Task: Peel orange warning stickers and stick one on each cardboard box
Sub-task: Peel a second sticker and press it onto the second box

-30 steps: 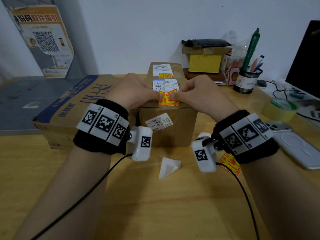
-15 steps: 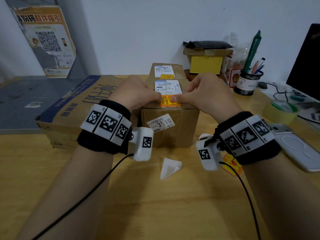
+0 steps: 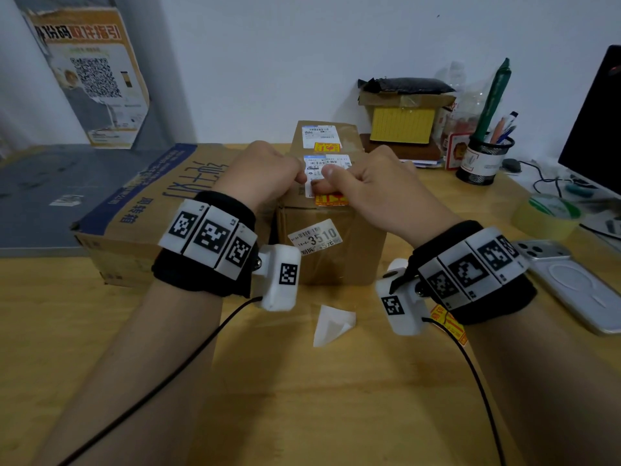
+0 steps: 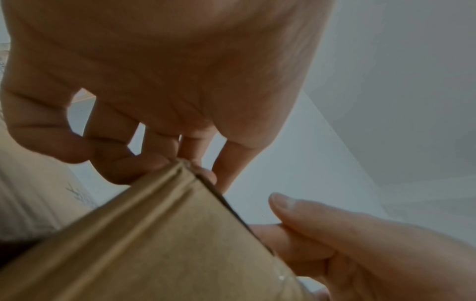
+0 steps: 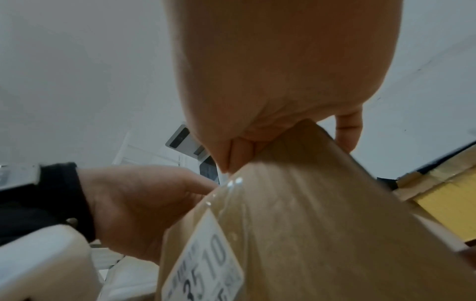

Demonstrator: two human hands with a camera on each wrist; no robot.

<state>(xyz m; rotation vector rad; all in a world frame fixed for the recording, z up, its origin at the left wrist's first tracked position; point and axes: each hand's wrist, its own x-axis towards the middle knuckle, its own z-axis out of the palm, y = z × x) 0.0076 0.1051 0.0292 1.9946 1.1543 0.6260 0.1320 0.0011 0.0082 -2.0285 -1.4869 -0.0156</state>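
The left hand (image 3: pixel 265 173) rests curled on the small cardboard box (image 3: pixel 331 250) mid-desk, grasping nothing visible. On the box's top front edge sits the orange sticker (image 3: pixel 331 199) — the right hand (image 3: pixel 373 190) presses fingers just behind it.

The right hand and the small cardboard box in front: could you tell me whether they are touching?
Touching. In the right wrist view, the right hand has its curled fingers lying against the top edge of the small cardboard box, with no gap showing.
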